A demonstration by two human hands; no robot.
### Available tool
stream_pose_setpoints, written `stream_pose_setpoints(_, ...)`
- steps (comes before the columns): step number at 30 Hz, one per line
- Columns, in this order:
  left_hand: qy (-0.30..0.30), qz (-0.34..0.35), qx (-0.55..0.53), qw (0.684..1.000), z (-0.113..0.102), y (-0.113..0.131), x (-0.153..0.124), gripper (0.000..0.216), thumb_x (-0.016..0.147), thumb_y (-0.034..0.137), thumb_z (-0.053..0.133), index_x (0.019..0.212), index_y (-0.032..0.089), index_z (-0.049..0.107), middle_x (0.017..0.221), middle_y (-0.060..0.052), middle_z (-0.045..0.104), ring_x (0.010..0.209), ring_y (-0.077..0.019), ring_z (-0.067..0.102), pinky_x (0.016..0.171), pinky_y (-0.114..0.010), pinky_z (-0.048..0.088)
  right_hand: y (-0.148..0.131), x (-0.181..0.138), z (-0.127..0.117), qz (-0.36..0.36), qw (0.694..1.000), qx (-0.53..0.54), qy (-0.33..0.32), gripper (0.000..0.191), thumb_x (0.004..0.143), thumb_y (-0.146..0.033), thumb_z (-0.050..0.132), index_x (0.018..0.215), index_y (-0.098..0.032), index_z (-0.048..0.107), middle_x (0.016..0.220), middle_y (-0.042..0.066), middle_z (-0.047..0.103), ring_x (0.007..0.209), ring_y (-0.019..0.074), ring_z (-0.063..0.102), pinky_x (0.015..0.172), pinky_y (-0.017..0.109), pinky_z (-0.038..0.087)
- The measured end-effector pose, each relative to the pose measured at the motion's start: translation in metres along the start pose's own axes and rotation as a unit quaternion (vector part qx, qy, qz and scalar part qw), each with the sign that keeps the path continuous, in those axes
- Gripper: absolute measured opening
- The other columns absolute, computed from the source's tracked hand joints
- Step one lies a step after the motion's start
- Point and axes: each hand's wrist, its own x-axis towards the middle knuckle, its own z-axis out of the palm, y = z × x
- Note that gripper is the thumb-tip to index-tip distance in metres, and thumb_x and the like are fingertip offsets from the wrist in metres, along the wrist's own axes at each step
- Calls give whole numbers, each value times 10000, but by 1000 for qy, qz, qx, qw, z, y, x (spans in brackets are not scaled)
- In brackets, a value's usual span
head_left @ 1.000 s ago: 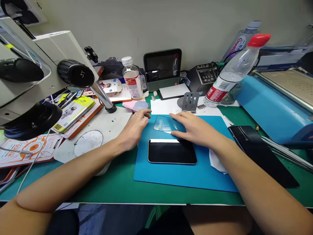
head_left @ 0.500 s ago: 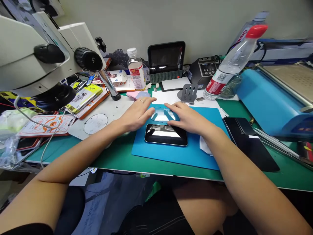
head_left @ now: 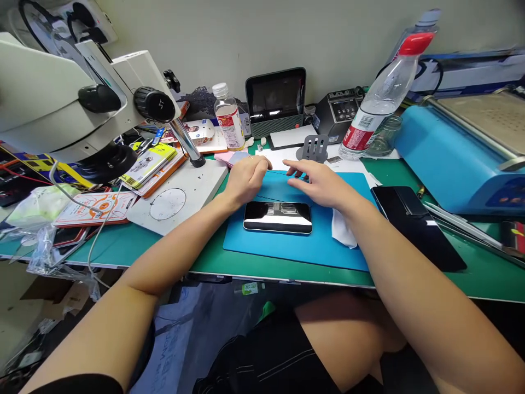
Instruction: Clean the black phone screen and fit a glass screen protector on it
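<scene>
1 clear thin sheet [head_left: 282,189] isn't on the flat black phone [head_left: 278,218]; left hand [head_left: 246,178] curled, can't tell if holding; right hand [head_left: 320,181] spread.

Left hand [head_left: 249,178]: was flatter, fingers stretched out at the glass sheet's left end; now curled, thumb and fingertips drawn together over that end. Contact with the glass sheet [head_left: 283,190] unclear. Right hand [head_left: 322,183]: thumb and fingers no longer at the sheet's right edge, now spread and bent above it. Sheet's pale reflection gone, mostly just its dark outline left. Phone [head_left: 278,218]: bright band now along lower face, mostly black a second ago. View shifted; floor bottle [head_left: 249,288] now in sight.
</scene>
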Motion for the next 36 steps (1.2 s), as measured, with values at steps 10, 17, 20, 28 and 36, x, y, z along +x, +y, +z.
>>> stream_pose_setpoints(10, 150, 8, -146, 978, 10, 5, -13, 276, 989, 410, 425, 1013, 236, 637, 987, -91, 649, 1017, -291, 574, 967, -444, 439, -6, -3, -2, 56, 985, 151, 62, 454, 860, -228, 672, 1296, -183, 790, 953, 63, 772, 906, 235, 677, 926, 440, 539)
stream_pose_setpoints(17, 226, -139, -289, 920, 24, -9, -9, 199, 988, 291, 384, 989, 239, 576, 937, -50, 616, 847, -195, 591, 777, -319, 487, -7, -2, -7, 98, 950, 264, 135, 416, 837, -293, 763, 1235, -180, 805, 935, 50, 734, 873, 202, 644, 907, 447, 546)
stream_pose_setpoints(20, 207, -182, -331, 902, 28, -10, -7, 130, 965, 292, 486, 959, 231, 600, 942, -41, 651, 809, -175, 598, 734, -293, 489, -6, 0, -9, 111, 929, 313, 164, 397, 797, -285, 803, 1184, -198, 817, 900, 27, 714, 827, 175, 632, 888, 436, 562)
stream_pose_setpoints(28, 112, -185, -424, 879, 24, 6, -10, 508, 1043, 597, 348, 969, 202, 659, 762, -43, 697, 607, -149, 578, 636, -292, 497, -7, -2, -15, 124, 888, 385, 217, 414, 745, -336, 867, 1144, -240, 817, 965, 38, 741, 900, 203, 686, 909, 457, 585)
stream_pose_setpoints(36, 58, -206, -423, 880, 21, 7, -8, 716, 960, 827, 422, 812, 184, 702, 652, -23, 629, 547, -120, 503, 566, -274, 405, -7, 0, -11, 106, 891, 388, 211, 409, 708, -307, 883, 1105, -228, 830, 875, 9, 716, 838, 172, 654, 916, 436, 550)
